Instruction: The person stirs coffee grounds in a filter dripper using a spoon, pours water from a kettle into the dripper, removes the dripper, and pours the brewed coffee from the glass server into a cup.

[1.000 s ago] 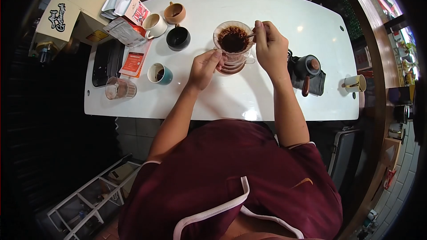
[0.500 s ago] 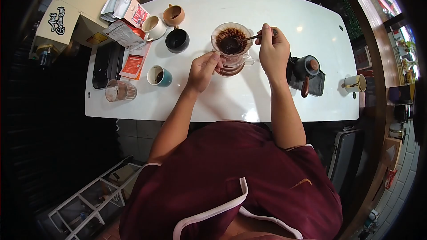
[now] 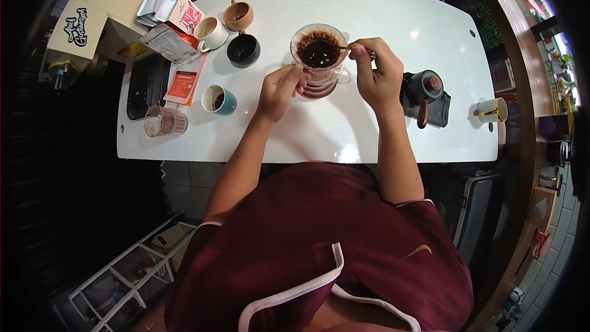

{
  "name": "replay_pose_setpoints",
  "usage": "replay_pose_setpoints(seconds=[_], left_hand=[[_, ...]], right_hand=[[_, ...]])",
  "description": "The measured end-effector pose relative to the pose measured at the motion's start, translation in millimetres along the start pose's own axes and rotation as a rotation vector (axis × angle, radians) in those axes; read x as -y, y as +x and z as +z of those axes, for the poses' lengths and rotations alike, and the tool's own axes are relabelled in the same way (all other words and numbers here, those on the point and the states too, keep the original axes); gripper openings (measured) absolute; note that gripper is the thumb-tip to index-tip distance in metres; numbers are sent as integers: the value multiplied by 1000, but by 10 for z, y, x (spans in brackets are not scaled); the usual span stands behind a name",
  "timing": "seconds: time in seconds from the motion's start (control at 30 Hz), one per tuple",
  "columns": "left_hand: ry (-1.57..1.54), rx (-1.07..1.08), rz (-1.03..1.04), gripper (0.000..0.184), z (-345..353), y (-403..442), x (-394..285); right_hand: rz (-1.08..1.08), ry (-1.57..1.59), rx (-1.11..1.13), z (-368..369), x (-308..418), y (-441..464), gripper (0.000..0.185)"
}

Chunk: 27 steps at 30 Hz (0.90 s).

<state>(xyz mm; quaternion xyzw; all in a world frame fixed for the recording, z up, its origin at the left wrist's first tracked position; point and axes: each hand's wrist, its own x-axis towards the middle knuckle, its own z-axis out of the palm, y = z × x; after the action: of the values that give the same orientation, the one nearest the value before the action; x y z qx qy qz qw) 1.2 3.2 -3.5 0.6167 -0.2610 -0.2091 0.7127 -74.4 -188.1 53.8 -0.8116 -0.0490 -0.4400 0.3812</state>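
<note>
A clear coffee dripper point(image 3: 321, 75) with dark, wet coffee grounds point(image 3: 319, 55) in it stands on a glass server point(image 3: 319, 91) near the table's middle. My left hand point(image 3: 280, 91) grips the dripper's near left side between thumb and fingers. Pinched in my right hand point(image 3: 378, 74) is a thin spoon point(image 3: 346, 48), which reaches over the dripper's right rim. Its bowl is hidden in the coffee. Grounds cling to the filter wall above the dark liquid.
On the left stand a black cup point(image 3: 243, 50), a white mug point(image 3: 211, 33), a brown cup point(image 3: 238, 16), a teal cup point(image 3: 219, 100) and a ribbed glass point(image 3: 166, 122). To the right are a dark kettle-like pot point(image 3: 424, 86) on a black cloth and a mug point(image 3: 490, 110).
My right hand has turned and lowered around the spoon, whose handle now lies flatter. The coffee surface looks more liquid. My left hand keeps its hold on the dripper.
</note>
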Motion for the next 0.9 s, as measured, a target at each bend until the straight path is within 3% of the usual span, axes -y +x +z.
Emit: replay_pose_setpoints(seconds=[0.23, 0.77, 0.9], left_hand=[[-15, 4, -4, 40, -6, 12, 18], [-7, 0, 2, 40, -3, -18, 32], [-12, 0, -8, 39, -5, 1, 16]], right_hand=[[49, 61, -82, 47, 5, -21, 6], [64, -26, 32, 92, 70, -13, 7], [38, -6, -66, 99, 42, 28, 7]])
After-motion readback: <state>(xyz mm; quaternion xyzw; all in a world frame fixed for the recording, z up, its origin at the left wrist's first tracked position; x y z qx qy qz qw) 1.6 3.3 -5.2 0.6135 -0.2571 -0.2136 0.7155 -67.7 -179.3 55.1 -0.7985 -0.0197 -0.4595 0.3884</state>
